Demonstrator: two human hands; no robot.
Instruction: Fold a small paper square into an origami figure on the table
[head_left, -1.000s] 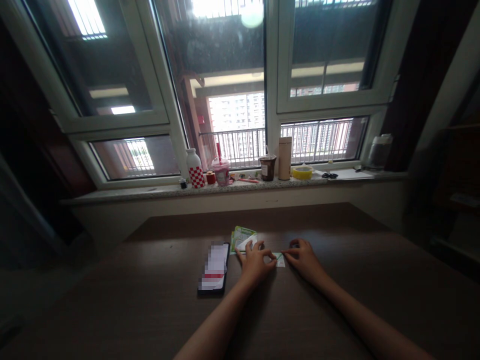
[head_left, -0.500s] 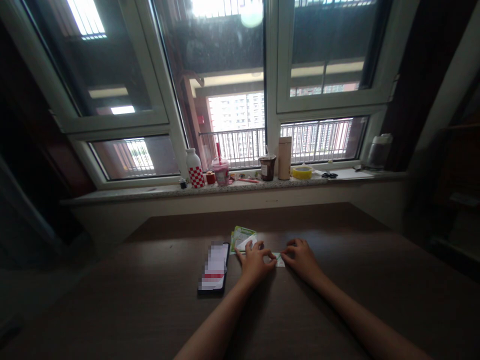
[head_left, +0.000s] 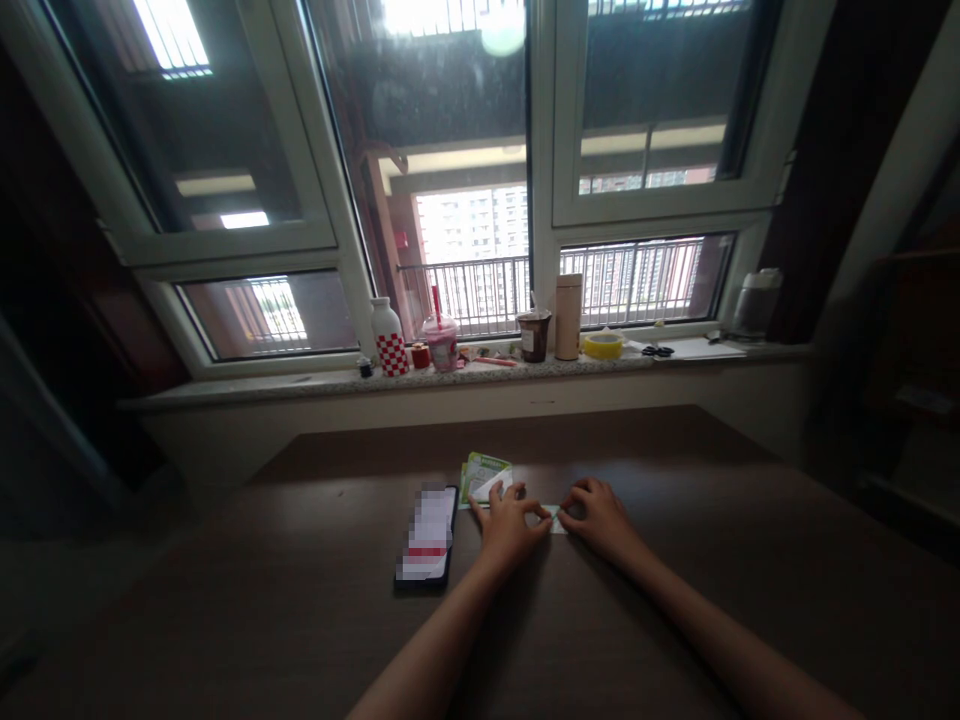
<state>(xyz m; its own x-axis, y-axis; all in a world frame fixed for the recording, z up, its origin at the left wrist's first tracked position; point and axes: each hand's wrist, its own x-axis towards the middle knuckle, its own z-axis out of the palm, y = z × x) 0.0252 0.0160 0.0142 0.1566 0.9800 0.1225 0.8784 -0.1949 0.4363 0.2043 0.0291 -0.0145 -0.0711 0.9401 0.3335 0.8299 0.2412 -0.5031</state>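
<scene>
Between my two hands a small white slip (head_left: pixel 559 526) with a bit of green on it lies at the tabletop. My left hand (head_left: pixel 511 526) pinches its left side between thumb and forefinger, the other fingers spread toward the green-and-white cards (head_left: pixel 480 472). From the other side, my right hand (head_left: pixel 598 512) closes thumb and forefinger on the slip's upper right part, fingers curled. The fingertips cover much of the slip, so its exact kind is hidden. A smartphone (head_left: pixel 427 538) with a lit, blurred-out screen lies left of my left hand.
The brown table (head_left: pixel 315 640) reaches toward a window sill (head_left: pixel 300 385). On the sill stand a checkered bottle (head_left: pixel 391 345), a pink drink cup (head_left: pixel 441 345), a brown cup (head_left: pixel 533 338), a beige flask (head_left: pixel 568 318), yellow tape (head_left: pixel 603 346) and scissors (head_left: pixel 658 351).
My right hand has shifted slightly left, bringing its fingertips closer to those of my left hand over the slip. The left hand, cards and phone stay in place.
</scene>
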